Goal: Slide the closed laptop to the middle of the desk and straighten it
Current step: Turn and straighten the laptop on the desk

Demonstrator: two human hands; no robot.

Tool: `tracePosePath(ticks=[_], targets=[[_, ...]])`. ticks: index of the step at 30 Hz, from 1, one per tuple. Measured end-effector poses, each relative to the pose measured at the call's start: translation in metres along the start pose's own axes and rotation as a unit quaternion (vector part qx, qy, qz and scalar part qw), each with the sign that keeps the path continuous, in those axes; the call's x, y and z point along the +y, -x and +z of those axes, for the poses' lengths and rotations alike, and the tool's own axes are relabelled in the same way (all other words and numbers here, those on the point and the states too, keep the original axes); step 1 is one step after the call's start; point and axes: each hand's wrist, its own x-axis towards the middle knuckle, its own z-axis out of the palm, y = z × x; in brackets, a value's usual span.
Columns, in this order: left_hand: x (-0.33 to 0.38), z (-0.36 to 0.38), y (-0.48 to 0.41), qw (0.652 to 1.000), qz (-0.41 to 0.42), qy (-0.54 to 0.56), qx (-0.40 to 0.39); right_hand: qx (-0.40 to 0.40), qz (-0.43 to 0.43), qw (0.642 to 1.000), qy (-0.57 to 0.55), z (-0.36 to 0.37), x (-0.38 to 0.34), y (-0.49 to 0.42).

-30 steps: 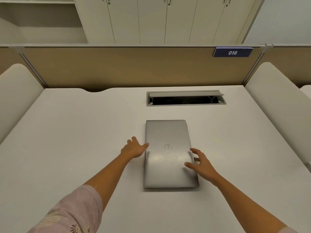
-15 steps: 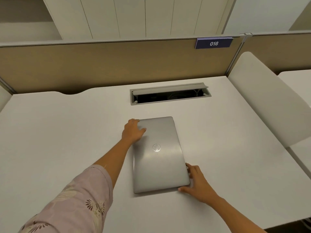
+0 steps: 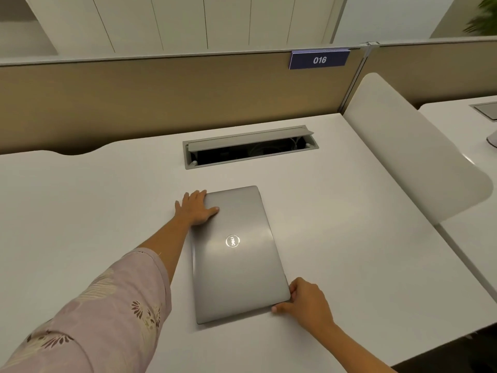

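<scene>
Since 0.5 s ago the scene is nearly unchanged: desk [image 3: 80,211] and closed laptop [image 3: 236,254] sit as before, both hands at the same two opposite corners; a second ago both hands were on the lid's mid-sides and the laptop lay squarer to the desk's edges. The laptop lies flat near the middle of the white desk, just in front of the open cable tray [image 3: 250,146]. Its long axis runs from the near edge toward the rear partition [image 3: 161,98], with the far end leaning slightly left, so it is not yet square. Partition carries a blue tag [image 3: 319,59] reading "016". Round badge [image 3: 233,241] at lid centre reads "Dell", the lettering turned sideways to the viewer. Left hand [image 3: 196,208], floral sleeve [image 3: 107,305] behind it, lies spread and flat over the far-left corner, thumb on the lid, not clasping anything. Right hand [image 3: 306,302] is curled around the near-right corner, fingers against the right edge and thumb along the near edge, holding that corner.
</scene>
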Motion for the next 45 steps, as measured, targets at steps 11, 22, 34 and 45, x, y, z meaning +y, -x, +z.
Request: tracePosePath(ticks=[11,22,34,45], targets=[[-0.002,-0.009,-0.005,1.0,0.001,0.02,0.017,-0.154,0.149,0.967,-0.135,-0.024,-0.019,-0.011],[-0.043,-0.008,0.011,0.988,-0.082,0.122,0.048,-0.101,0.179,0.953,-0.222,-0.036,-0.025,-0.034],[-0.079,0.008,0.083,0.948,-0.228,0.191,0.113,-0.018,0.146,0.975,-0.164,-0.048,-0.067,-0.106],[-0.083,0.025,0.144,0.933,-0.293,0.192,0.089,0.012,0.106,0.992,-0.068,-0.045,-0.113,-0.125]])
